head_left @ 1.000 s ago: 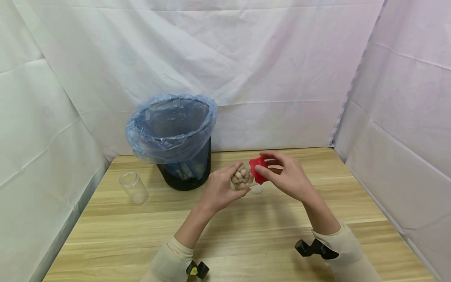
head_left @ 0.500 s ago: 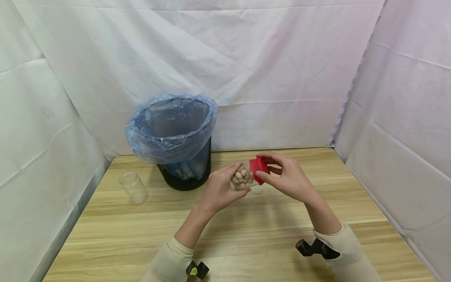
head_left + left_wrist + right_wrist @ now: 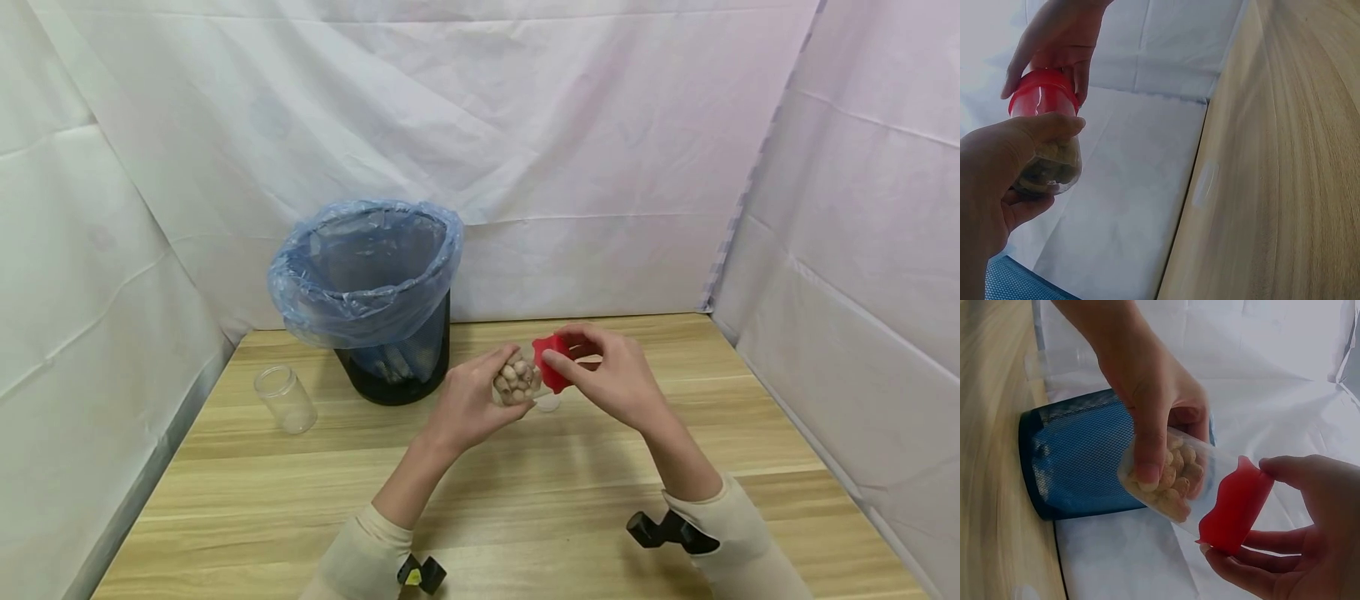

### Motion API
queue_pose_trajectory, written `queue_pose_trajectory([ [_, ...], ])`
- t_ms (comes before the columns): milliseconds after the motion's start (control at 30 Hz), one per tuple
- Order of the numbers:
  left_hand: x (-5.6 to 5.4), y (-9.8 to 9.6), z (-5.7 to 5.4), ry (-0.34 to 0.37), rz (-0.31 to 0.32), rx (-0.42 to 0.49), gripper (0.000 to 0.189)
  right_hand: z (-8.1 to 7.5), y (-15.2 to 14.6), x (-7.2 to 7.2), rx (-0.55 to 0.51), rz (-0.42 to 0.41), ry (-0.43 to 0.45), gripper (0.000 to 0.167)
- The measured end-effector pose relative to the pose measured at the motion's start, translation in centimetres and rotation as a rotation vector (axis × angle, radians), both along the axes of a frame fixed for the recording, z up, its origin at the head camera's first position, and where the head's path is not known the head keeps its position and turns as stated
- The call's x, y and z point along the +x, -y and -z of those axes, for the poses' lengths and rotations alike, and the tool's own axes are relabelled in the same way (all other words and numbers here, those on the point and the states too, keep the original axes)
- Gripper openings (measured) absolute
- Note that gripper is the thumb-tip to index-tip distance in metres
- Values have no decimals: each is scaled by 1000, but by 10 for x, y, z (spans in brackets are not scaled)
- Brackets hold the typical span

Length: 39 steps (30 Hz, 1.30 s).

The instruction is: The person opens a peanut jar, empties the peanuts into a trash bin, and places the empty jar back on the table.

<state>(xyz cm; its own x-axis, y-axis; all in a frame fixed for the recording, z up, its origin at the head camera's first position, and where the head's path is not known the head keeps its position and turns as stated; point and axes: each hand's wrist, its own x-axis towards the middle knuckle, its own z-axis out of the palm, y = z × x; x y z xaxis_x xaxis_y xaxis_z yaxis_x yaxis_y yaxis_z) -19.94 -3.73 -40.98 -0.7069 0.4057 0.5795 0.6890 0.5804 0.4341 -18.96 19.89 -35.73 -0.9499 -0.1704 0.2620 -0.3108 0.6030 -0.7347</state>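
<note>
My left hand (image 3: 467, 400) grips the clear, smooth, cylindrical jar (image 3: 1213, 481) round its body, and my right hand (image 3: 617, 377) pinches the wavy-edged red lid (image 3: 1235, 506) at its mouth. I hold the jar tilted above the pale wood-grain bench (image 3: 480, 517), nearer its far edge than its near one. Part-filled with small, roundish tan pieces (image 3: 514, 381), it should feel fairly light, though they may roll and shift the weight. I expect a stiff, slippery wall; best held firmly low down, the lid taken across opposite sides.
</note>
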Motion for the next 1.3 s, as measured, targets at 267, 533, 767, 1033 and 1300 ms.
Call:
queue_pose_trajectory([
  [267,-2,1,0,22,6,5,74,0,-6,-3,-75,-192,-10,51],
  [533,-2,1,0,25,7,11,74,-1,-2,-3,-60,-108,15,55],
  [767,0,1,0,16,6,6,75,0,2,0,40,32,-11,50],
  [1033,-1,1,1,17,4,9,74,1,-1,-1,-17,-84,-21,46],
  [1300,0,1,1,35,6,27,74,-1,-2,1,-51,-117,-18,54],
])
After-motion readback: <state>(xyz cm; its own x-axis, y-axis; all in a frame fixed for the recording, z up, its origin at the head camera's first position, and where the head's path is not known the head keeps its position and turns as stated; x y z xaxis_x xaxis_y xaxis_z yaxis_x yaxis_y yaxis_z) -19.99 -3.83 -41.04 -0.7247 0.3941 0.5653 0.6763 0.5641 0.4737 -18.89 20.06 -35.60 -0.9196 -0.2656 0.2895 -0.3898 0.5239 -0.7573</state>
